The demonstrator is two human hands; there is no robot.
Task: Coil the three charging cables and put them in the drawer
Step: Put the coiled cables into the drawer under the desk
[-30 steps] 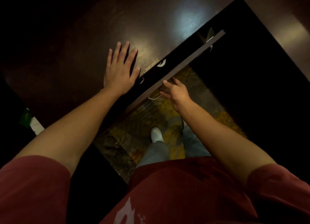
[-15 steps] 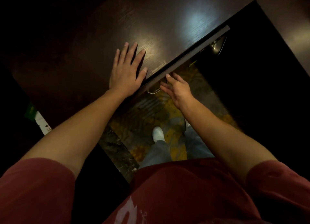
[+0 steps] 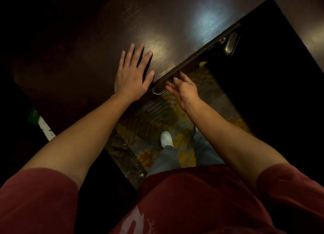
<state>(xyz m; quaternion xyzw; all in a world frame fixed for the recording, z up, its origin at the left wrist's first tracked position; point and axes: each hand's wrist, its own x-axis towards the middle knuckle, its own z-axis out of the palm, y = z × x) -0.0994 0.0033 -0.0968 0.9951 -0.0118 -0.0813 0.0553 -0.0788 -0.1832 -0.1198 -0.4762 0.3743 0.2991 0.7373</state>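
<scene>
Left hand point(image 3: 131, 77) flat, palm down, fingers spread on dark glossy wood tabletop point(image 3: 175, 23), holding nothing. Right hand point(image 3: 184, 90) loose, fingers extended, empty, w/ tips just beside curved metal drawer handle point(image 3: 159, 92) under tabletop edge. Dark wood drawer front point(image 3: 191, 63) sits flush under tabletop edge, interior hidden; cables not visible. 2nd metal handle point(image 3: 229, 44) further right. White shoe point(image 3: 166, 138) on patterned yellow-grey carpet point(image 3: 154, 114) below.

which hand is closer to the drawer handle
Right. The right hand has its fingertips right at the drawer handle; the left hand lies flat on the desk top above.
</scene>
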